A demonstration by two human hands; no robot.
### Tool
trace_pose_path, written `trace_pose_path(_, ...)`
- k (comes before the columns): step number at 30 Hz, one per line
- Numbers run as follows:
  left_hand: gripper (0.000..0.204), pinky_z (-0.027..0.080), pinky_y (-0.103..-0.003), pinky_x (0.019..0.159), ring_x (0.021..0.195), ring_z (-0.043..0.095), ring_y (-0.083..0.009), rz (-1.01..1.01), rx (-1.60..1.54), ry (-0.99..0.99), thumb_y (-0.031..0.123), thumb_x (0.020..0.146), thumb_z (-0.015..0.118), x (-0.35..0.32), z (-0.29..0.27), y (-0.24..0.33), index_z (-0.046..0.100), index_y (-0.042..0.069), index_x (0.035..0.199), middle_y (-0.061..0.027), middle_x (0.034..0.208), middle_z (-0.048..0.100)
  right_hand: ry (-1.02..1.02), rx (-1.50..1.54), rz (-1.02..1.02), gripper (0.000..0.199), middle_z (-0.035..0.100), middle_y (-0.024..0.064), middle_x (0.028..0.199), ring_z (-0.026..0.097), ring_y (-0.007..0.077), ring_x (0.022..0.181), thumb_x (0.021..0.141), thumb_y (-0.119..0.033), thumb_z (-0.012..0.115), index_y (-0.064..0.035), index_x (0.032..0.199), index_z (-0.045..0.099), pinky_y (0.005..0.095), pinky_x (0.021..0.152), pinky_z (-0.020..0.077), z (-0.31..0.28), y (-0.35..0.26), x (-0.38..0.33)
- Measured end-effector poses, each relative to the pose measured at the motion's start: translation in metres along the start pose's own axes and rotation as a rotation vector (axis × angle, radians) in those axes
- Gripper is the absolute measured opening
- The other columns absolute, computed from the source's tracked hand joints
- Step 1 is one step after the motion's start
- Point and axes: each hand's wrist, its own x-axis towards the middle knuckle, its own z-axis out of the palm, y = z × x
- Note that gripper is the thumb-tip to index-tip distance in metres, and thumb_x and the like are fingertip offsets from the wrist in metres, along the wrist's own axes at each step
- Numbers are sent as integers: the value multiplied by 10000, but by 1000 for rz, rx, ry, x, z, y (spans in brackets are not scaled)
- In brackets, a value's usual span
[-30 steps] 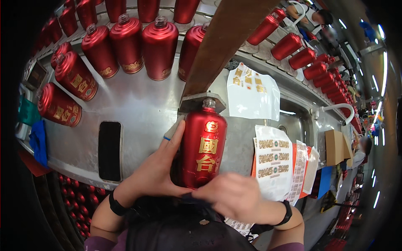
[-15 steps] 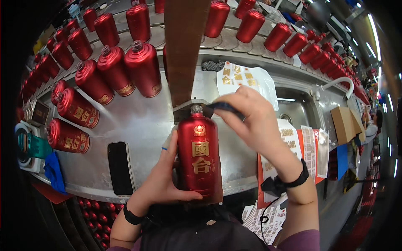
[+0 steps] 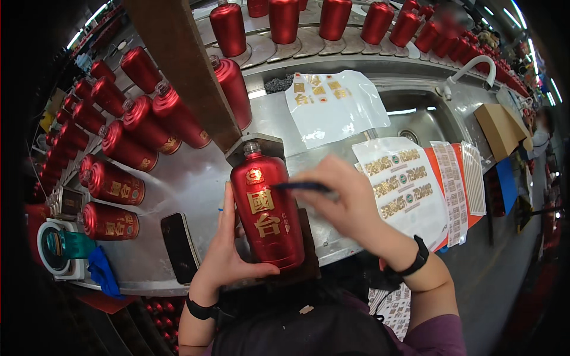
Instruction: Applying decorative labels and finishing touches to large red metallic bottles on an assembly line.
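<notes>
A red bottle (image 3: 267, 237) with gold characters and a small gold emblem lies before me, its clear neck against a metal bracket (image 3: 270, 143) at the foot of a brown post. My left hand (image 3: 231, 249) grips the bottle, fingers along its left side and thumb across its base. In my right hand (image 3: 338, 199) is a slim dark tool (image 3: 306, 186), its tip at the bottle's upper front beside the gold lettering. The tool is blurred, so its kind cannot be made out. Part of the dark support beneath the bottle is hidden.
The brown post (image 3: 181, 65) rises behind the bottle. Several red bottles (image 3: 142, 133) stand at left, near a phone (image 3: 180, 246). Sticker sheets (image 3: 404, 184) lie at right by a sink (image 3: 409, 113) with a white faucet (image 3: 481, 62). A conveyor (image 3: 279, 54) carries more bottles behind.
My right hand has moved the dark tool from beside the bottle's neck down onto its upper front. My left hand keeps its grip. The whole view has shifted and tilted.
</notes>
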Motion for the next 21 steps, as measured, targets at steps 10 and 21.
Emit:
trace_pose_path(10,1513,434,-462,1120,1426,401,-311,-7,-14,30,256,565,998,-2,3,-1,-81,78,1611,-196,1579,255,-81,-264,-270,263,615,24,895,633,248,838,771,-124,765,-221,1012,722,374,703,536,-3,-7,-20)
trace_pose_path(21,1495,456,-464,1092,1449,367,-343,-11,44,29,294,590,987,0,7,6,-84,90,1613,-215,1601,214,-271,-177,-419,209,600,44,833,629,260,821,810,-241,769,-179,997,699,389,688,522,10,-23,-15)
